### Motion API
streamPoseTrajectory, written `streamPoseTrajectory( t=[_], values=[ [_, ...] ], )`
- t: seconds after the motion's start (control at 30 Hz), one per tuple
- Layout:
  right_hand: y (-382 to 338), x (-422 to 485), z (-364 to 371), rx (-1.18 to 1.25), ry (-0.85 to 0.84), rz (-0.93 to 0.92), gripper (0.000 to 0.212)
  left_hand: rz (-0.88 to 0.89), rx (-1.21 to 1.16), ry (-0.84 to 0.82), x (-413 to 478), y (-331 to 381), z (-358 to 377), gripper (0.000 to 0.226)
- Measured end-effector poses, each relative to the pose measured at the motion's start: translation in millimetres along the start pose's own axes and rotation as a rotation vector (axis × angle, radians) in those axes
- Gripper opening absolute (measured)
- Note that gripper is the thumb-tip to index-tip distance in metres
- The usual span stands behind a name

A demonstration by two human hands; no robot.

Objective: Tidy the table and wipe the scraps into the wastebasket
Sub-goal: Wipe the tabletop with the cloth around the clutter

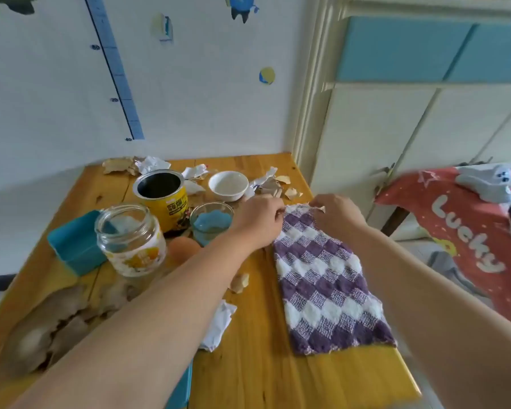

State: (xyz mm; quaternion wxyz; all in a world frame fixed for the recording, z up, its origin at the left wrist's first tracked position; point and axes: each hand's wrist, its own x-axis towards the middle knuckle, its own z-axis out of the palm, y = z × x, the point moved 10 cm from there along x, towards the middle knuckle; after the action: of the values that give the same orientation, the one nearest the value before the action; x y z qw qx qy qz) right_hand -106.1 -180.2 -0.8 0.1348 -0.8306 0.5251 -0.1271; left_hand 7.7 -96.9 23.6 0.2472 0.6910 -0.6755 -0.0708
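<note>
Where the wooden tabletop [257, 376] runs along its right edge, a purple-and-white checked cloth [322, 278] lies flat, reaching from close to the front right corner toward the far right corner. Two bare forearms extend over the tabletop, and both hands have their fingers curled on the cloth's far edge: the left hand [260, 222] pinches the far left corner of the cloth, and the right hand [338, 215] pinches its far right corner. Torn white and brown scraps [148, 165] lie along the far edge of the tabletop, and further scraps [273, 184] lie just beyond the hands, near the far right corner. A single brown scrap [239, 283] lies between the left forearm and the cloth, and a crumpled white paper [219, 323] lies beside that forearm, nearer the front edge. The left half of the tabletop carries an open yellow can [171, 208], upright; a white bowl [228, 185] to its right; a small glass [211, 224] with something blue inside, just beside the left hand; a clear glass jar [130, 243] with a yellow printed label, uncapped and upright; a teal box [71, 243] near the left edge; and a rounded orange-brown object [183, 249] between jar and glass. Blurred brown torn material [42, 329] covers the front left corner. Beyond the right edge stands a bed with a red cover [455, 231] lettered "Lucky".
</note>
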Motion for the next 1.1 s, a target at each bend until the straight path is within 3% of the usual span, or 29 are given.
streamPoseTrajectory(
  t=[0.23,0.4,0.53,0.7,0.87,0.97,1.07,1.1],
  values=[
    [33.0,27.6,38.4,-0.147,-0.239,0.006,0.063,-0.118,0.129,-0.203,33.0,-16.5,51.1,0.047],
    [43.1,46.0,52.5,-0.137,-0.353,-0.021,0.068,-0.159,0.138,-0.308,44.7,-27.0,73.5,0.063],
    [38.0,54.2,52.3,-0.103,-0.353,-0.061,0.051,-0.186,0.201,-0.358,46.1,-37.0,83.0,0.043],
    [32.3,57.4,44.5,-0.151,-0.257,-0.098,0.012,-0.125,0.284,-0.247,49.3,-26.8,70.3,0.027],
    [28.2,45.0,26.5,-0.062,-0.155,-0.116,0.009,-0.085,0.292,-0.184,40.8,-10.9,58.2,0.020],
    [29.2,35.3,11.5,0.088,-0.133,-0.099,0.019,-0.137,0.167,-0.147,37.3,-12.4,45.9,0.023],
    [19.0,16.5,0.0,0.140,-0.197,-0.152,0.050,-0.161,0.085,-0.137,28.5,-8.5,33.0,0.021],
    [15.2,9.7,-4.0,0.120,-0.207,-0.178,0.052,-0.145,0.071,-0.130,23.9,-3.8,28.4,0.018]
  ],
)
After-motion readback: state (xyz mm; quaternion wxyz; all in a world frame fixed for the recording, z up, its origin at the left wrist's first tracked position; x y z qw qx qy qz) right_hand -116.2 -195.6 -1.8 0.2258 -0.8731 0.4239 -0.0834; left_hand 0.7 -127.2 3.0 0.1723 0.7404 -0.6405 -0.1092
